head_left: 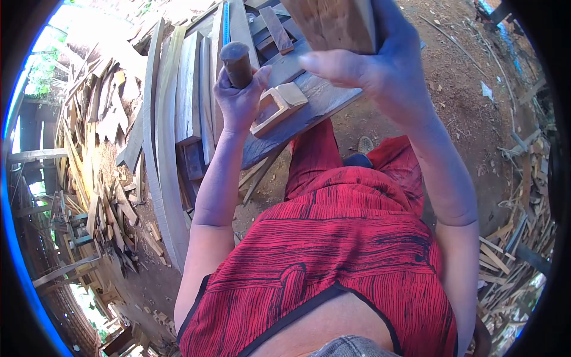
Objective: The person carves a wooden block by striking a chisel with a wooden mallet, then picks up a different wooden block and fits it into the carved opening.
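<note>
My left hand is closed round a thick, dark, round wooden handle, like that of a chisel. Its flat top faces up toward me, and the working end is hidden below the fist. Up at the top of the view, my right hand grips a chunky wooden block, raised above the bench; the thumb lies along its lower side and the other fingers are hidden. Beside my left hand, a pale notched piece of wood rests on the wooden bench.
Long curved planks and boards lie left of the bench. A short wooden strip sits at its back. Offcuts are heaped at far left, more scrap wood at right. My legs in red trousers are close to the bench edge.
</note>
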Tool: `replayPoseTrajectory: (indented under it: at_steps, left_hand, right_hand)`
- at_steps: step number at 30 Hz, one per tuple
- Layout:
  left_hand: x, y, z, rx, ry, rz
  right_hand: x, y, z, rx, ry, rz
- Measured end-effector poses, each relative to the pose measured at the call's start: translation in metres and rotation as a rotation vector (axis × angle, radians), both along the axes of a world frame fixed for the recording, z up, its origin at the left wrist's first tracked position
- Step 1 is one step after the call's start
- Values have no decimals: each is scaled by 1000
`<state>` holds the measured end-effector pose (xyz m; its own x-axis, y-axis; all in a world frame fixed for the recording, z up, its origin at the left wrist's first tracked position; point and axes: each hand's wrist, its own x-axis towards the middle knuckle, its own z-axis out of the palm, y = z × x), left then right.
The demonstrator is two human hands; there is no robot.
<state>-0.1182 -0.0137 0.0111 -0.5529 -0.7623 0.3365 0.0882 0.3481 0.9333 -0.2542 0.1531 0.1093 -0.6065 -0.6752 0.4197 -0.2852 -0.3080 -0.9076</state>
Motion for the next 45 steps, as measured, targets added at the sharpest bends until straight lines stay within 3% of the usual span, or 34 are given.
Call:
replayPoseTrajectory:
  at_steps: [2, 3, 5, 7, 9, 11, 13, 14, 15, 17, 19, 21, 23, 24, 26, 27, 28, 31, 33, 34, 36, 37, 39, 41, 43, 44, 45]
  left_hand:
    - [2, -4, -3, 0, 25, 4]
    - [3, -7, -6, -86, 51, -48]
    - [4, -8, -9, -174, 76, -110]
    - [3, -6, -10, -22, 213, -87]
    - [6, -4, -10, -40, 253, -120]
    - [10, -5, -13, -216, 245, -71]
    - [12, -17, -24, -87, 209, -82]
    - [19, -20, -26, -166, 168, -108]
    - [22, -19, -20, -245, 130, -133]
    - [11, -1, -7, -190, 205, -124]
    - [12, 6, -3, 1, 282, -53]
    - [18, 2, -7, -10, 187, -30]
    - [24, -4, -14, -19, 104, 2]
    - [25, -9, -18, -15, 136, -20]
    - [28, -12, -19, -16, 169, -39]
    - [27, -12, -18, -114, 235, -46]
    - [27, -11, -16, -212, 297, -57]
    - [24, 0, -8, -38, 319, 9]
    - [32, -9, -19, 33, 191, -60]
    - [30, -5, -16, 24, 166, -22]
    - [27, -7, -16, 15, 145, 15]
    - [27, -13, -20, -101, 201, -4]
    - [27, -14, -23, -218, 257, -26]
    - [28, -11, -23, -115, 302, -12]
    - [32, -18, -30, -78, 271, -43]
    - [35, -21, -33, -43, 239, -71]
    - [34, -18, -32, -40, 238, -69]
  right_hand:
    - [6, -5, 11, -34, 275, 30]
    - [8, -8, 11, -38, 279, 27]
    - [11, -12, 7, 490, 861, -67]
    - [8, -11, 31, 537, 784, -5]
    - [9, -8, 44, 396, 316, 259]
    - [20, -5, 49, 268, 348, 172]
    - [31, -10, 38, 9, 433, 12]
    - [32, -10, 28, 235, 495, -29]
    - [32, -11, 26, 234, 500, -29]
    - [28, -13, 23, 604, 770, 30]
    - [20, -9, 62, 520, 704, 59]
    - [13, 3, 118, 622, 212, 428]
    - [32, 11, 103, 151, 169, 267]
    - [34, 4, 84, 153, 170, 272]
    - [33, -16, 33, 292, 494, 166]
    - [34, -22, 29, 357, 658, 107]
    - [31, -22, 29, 352, 658, 103]
    - [19, -11, 57, 527, 724, 107]
    - [3, 8, 112, 505, -32, 682]
    - [12, 3, 104, 507, -33, 680]
    - [39, -16, 70, 274, 256, 146]
    - [40, -18, 54, 274, 257, 144]
    - [38, -23, 31, 408, 721, 54]
    - [32, -23, 23, 498, 669, 110]
    - [27, -19, 55, 483, 713, 99]
    - [27, -19, 63, 342, 550, 205]
    - [31, -19, 65, 345, 549, 207]
